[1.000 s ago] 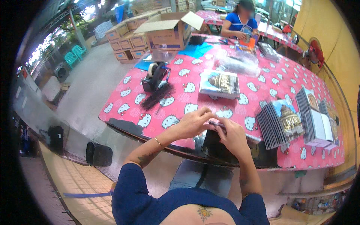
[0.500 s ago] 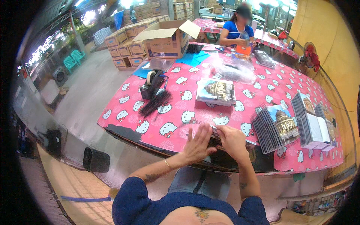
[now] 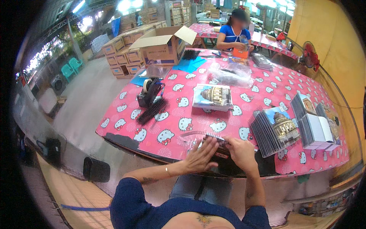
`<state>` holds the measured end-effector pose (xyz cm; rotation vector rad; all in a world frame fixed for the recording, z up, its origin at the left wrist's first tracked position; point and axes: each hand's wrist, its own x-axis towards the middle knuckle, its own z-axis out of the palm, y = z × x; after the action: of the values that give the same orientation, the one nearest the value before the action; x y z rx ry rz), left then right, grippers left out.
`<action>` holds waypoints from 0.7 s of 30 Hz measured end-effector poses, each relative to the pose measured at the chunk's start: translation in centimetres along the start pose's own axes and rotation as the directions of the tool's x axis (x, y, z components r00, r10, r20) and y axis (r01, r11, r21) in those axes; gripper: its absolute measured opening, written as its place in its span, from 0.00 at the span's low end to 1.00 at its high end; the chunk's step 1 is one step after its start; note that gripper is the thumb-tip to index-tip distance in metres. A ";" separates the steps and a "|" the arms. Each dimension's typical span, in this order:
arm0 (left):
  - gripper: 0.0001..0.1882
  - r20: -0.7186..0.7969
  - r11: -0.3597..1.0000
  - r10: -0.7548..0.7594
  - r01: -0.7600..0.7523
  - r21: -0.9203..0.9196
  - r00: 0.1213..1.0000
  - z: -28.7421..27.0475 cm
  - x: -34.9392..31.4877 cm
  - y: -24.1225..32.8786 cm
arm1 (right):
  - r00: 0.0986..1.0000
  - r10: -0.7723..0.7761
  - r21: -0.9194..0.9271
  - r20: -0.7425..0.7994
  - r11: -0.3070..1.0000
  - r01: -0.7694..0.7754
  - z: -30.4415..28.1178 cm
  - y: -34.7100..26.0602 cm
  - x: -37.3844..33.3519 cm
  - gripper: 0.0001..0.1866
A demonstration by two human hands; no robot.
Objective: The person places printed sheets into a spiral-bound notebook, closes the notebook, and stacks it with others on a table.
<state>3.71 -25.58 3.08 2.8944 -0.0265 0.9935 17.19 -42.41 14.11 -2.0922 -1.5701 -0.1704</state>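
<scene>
A dark notebook (image 3: 222,154) lies at the table's near edge, mostly hidden under my hands. A thin spiral coil (image 3: 203,133) runs along its far edge, and its loose left end sticks out over the tablecloth. My left hand (image 3: 202,155) rests flat on the notebook, fingers stretched out. At the notebook's right end my right hand (image 3: 241,152) is closed, its fingertips pinching at the coil; the exact grip is partly hidden. Beyond my hands sits a stack of notebooks (image 3: 212,97) with a domed building on the cover.
Right stand spiral-bound notebooks (image 3: 275,129) and another stack (image 3: 318,128). Left are a tape dispenser (image 3: 148,95) and a bundle of black coils (image 3: 153,110). A plastic bag (image 3: 230,74), blue sheets (image 3: 189,65) and an open carton (image 3: 162,49) lie farther off. A co-worker (image 3: 234,34) holds something orange.
The whole view has shifted slightly. My left hand has slid a little along the notebook, and more of the coil and the notebook shows. My right hand keeps its pinch at the right end.
</scene>
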 end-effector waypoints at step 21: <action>0.42 0.147 0.981 0.040 -0.067 0.184 0.988 -2.4 4.4 3.0 | 0.999 0.032 0.020 -0.036 0.999 -0.031 -0.8 1.0 -1.4 0.32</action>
<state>5.60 -28.33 7.87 3.1491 -0.0210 0.8363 17.87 -44.18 13.92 -2.0865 -1.5105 -0.1805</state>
